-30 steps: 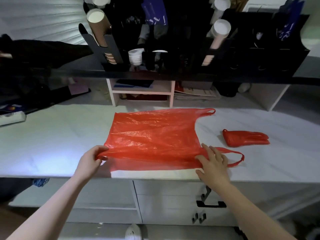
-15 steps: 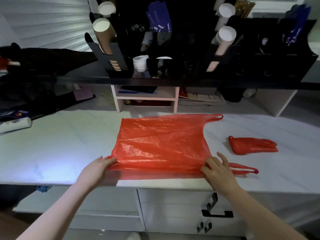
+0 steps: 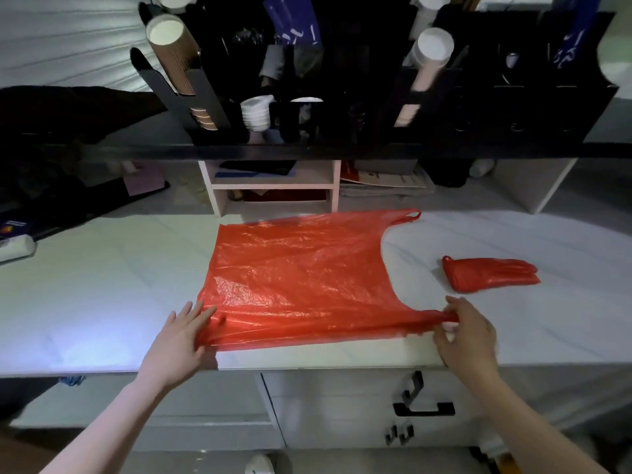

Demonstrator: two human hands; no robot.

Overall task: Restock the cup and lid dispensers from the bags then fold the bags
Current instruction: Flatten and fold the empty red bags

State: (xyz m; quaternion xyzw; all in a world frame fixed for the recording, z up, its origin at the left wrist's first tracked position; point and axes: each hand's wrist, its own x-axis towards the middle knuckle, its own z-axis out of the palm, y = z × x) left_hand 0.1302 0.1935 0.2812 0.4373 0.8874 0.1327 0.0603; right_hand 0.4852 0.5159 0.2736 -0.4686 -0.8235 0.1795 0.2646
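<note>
A person's two hands work a red plastic bag spread flat across a white bench, its bottom edge to the left and its two handle loops to the right. The left hand holds the bag's near-left corner, with straight fingers lying on top of the plastic and the thumb under the raised edge. The right hand pinches the near handle loop between thumb and fingertips, with the near edge gathered in long creases between the two hands. A second red bag, already folded into a small bundle, lies on the bench just beyond the right hand, apart from the spread bag. On the dark shelf above stands a black dispenser rack holding a tilted stack of brown ribbed cups, a tilted stack of white cups and a short pile of white lids.
</note>
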